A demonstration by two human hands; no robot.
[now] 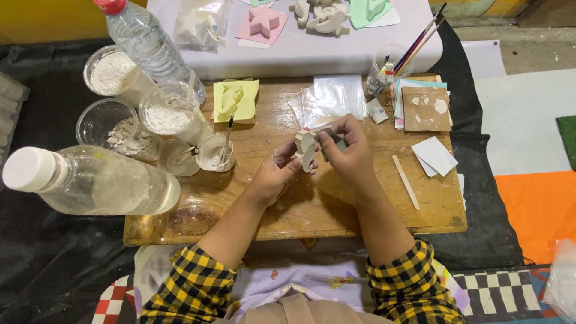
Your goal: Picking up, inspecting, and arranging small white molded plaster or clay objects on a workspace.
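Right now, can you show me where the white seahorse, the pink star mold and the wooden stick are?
white seahorse [306, 151], head view, middle of its body, held between both hands.
pink star mold [263, 23], head view, on the star shape.
wooden stick [406, 182], head view, mid-length, lying on the board.

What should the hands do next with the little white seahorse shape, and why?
Probably keep rubbing its edge smooth. The left hand grips the white seahorse casting upright above the wooden board, and the right hand presses a small grey piece against its side, so turning it slightly to reach the next bit of edge seems sensible.
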